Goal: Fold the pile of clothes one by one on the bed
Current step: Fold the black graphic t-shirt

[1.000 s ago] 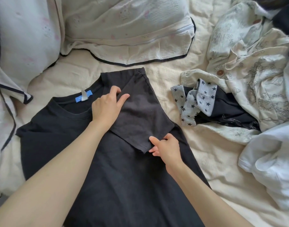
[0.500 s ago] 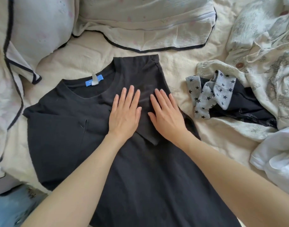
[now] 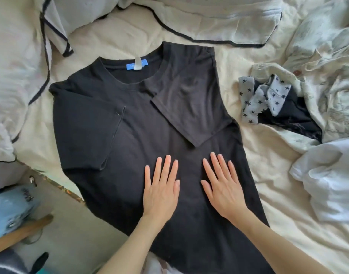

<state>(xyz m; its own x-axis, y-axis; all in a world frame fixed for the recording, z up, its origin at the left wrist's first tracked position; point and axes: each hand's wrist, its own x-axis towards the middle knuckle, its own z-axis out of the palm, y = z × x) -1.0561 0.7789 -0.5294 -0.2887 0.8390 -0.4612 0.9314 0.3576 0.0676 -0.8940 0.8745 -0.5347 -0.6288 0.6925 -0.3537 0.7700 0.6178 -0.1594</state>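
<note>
With both palms flat, your left hand [image 3: 159, 191] and right hand [image 3: 222, 187] press side by side on the black T-shirt [image 3: 134, 139], fingers straight, gripping nothing. Shirt lies spread on the bed [image 3: 272, 175], right sleeve [image 3: 191, 107] folded inward over the chest. Farther right: star-print garment [image 3: 268, 97], unfolded clothes pile [image 3: 327, 91].

A home bedroom: cream bed [image 3: 268, 194], piped pillows [image 3: 17, 76], and rumpled laundry [image 3: 317, 86] heaped alongside.
</note>
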